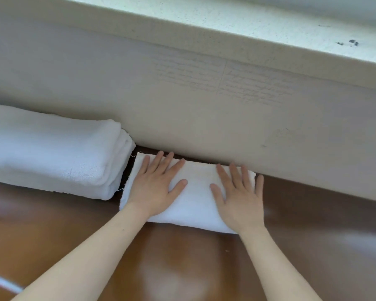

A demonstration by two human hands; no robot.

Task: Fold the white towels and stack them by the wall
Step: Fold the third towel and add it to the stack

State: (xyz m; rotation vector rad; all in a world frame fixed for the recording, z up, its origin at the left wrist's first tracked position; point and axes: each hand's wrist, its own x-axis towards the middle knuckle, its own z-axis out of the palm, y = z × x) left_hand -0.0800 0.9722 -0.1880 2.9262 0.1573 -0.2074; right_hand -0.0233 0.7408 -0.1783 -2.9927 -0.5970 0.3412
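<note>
Hides much of the folded towel [197,198] under the left hand [155,187] and right hand [240,200]. Cuts the towel stack [52,153] at the left edge. Leaves faint wall writing [226,81] unreadable. Blurs a white shape [0,281] bottom-left beyond telling.

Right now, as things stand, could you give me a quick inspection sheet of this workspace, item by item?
Surface: glossy brown table, with patches of glare.
Job's things: folded white towel lying flat along the foot of the pale wall; stack of folded white towels just left of it, with a narrow gap between them.
Clutter: blurred white object at the near left edge, too cut off to identify.
Grips: left hand and right hand both press flat on the folded white towel, fingers straight.
Cables: nothing seen.
Surroundings: the wall bears faint scribble-like marks; speckled window ledge above it.
</note>
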